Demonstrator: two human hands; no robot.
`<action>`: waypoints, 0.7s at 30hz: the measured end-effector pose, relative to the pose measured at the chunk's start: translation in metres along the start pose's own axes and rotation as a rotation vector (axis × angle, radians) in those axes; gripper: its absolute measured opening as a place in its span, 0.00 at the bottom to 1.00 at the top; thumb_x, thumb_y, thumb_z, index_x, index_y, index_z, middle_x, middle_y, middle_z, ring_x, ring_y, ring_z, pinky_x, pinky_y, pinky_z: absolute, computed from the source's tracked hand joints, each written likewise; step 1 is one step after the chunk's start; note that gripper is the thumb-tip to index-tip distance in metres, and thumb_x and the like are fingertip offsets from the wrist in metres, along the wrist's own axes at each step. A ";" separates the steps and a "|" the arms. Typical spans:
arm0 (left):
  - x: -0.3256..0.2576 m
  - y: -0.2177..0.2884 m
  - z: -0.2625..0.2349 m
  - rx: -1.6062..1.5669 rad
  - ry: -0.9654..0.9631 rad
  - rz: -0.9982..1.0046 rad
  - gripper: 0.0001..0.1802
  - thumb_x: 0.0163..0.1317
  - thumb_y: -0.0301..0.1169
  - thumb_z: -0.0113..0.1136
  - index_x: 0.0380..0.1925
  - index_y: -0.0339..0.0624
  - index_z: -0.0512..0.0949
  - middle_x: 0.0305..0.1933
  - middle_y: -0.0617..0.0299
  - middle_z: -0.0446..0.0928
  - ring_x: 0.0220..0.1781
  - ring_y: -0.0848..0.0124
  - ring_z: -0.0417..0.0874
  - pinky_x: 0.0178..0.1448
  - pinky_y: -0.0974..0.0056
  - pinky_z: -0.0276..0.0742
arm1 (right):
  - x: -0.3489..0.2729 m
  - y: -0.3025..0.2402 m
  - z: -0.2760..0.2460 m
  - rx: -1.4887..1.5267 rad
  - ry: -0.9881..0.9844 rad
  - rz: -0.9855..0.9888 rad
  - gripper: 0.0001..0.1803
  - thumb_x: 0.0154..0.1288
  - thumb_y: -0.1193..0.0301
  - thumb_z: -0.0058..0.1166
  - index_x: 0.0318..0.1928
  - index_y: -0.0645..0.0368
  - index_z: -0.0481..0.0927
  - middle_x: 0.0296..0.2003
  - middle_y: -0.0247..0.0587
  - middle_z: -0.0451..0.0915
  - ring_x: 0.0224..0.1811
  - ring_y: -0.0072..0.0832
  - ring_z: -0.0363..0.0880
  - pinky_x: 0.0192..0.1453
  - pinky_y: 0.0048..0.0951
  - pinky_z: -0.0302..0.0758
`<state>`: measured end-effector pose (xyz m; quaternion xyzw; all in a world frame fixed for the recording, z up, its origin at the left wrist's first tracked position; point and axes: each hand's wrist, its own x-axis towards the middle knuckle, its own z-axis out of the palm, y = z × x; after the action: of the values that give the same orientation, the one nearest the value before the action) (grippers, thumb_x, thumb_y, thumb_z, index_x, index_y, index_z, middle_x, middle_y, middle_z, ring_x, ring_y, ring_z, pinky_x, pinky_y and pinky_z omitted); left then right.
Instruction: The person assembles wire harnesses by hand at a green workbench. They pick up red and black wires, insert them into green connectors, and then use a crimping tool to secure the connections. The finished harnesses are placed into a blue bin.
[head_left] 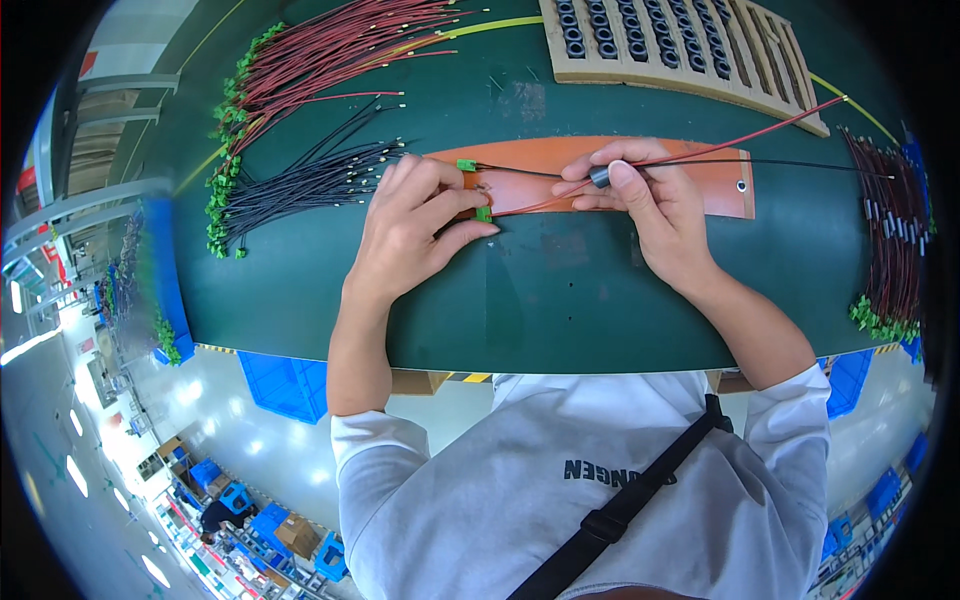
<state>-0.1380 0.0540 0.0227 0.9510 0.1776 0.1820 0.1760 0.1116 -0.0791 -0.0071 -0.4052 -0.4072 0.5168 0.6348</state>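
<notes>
My left hand (408, 215) is closed, its thumb and forefinger pinching a green connector (484, 214) that ends a red wire (540, 204). A second green connector (466, 165), on a black wire (520, 171), sits beside its fingertips. My right hand (660, 208) is closed round a black ferrite ring (600, 177), held between thumb and fingers. Both wires run to the ring and come out past the right hand, the red one rising to the upper right. Under the hands lies an orange mat (722, 180) on the green table (600, 310).
Red wires (330, 50) with green connectors lie at the far left, black wires (290, 185) nearer. A wooden tray (680, 82) holds rows of black rings at the back. Bundled dark wires (895, 225) with rings and green connectors lie at the right edge. Blue crates (285, 385) stand below.
</notes>
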 end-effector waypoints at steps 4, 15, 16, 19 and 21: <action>0.002 0.001 -0.002 -0.220 -0.007 -0.064 0.15 0.50 0.23 0.76 0.39 0.38 0.83 0.44 0.57 0.82 0.45 0.60 0.82 0.49 0.60 0.77 | -0.001 0.003 -0.002 -0.034 0.001 -0.010 0.12 0.83 0.70 0.42 0.56 0.65 0.73 0.50 0.48 0.81 0.51 0.34 0.86 0.53 0.29 0.85; -0.002 -0.003 0.026 -0.525 0.292 -0.276 0.13 0.51 0.12 0.73 0.36 0.34 0.83 0.44 0.55 0.82 0.47 0.67 0.83 0.51 0.64 0.79 | -0.002 0.002 -0.004 -0.022 -0.051 -0.024 0.11 0.82 0.70 0.43 0.55 0.64 0.73 0.50 0.50 0.82 0.40 0.27 0.85 0.41 0.25 0.81; -0.001 -0.001 0.027 -0.506 0.308 -0.275 0.13 0.51 0.12 0.73 0.35 0.34 0.84 0.43 0.55 0.82 0.46 0.67 0.83 0.51 0.64 0.79 | -0.001 0.002 -0.004 -0.016 -0.050 -0.024 0.11 0.82 0.70 0.43 0.55 0.64 0.73 0.50 0.50 0.82 0.40 0.27 0.85 0.41 0.25 0.81; 0.003 0.004 0.026 -0.473 0.338 -0.340 0.13 0.49 0.15 0.76 0.35 0.36 0.85 0.41 0.57 0.81 0.45 0.68 0.81 0.49 0.65 0.78 | -0.001 0.004 -0.005 -0.002 -0.047 -0.025 0.12 0.82 0.70 0.43 0.55 0.65 0.73 0.49 0.49 0.82 0.40 0.26 0.84 0.41 0.24 0.80; 0.005 0.004 0.023 -0.353 0.267 -0.337 0.14 0.47 0.18 0.78 0.34 0.37 0.85 0.40 0.58 0.81 0.45 0.69 0.81 0.49 0.65 0.77 | -0.001 0.005 -0.004 0.002 -0.048 -0.027 0.12 0.82 0.70 0.43 0.56 0.65 0.73 0.49 0.49 0.82 0.39 0.26 0.84 0.41 0.24 0.80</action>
<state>-0.1235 0.0462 0.0055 0.8304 0.3204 0.3019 0.3416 0.1141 -0.0797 -0.0134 -0.3866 -0.4270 0.5183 0.6322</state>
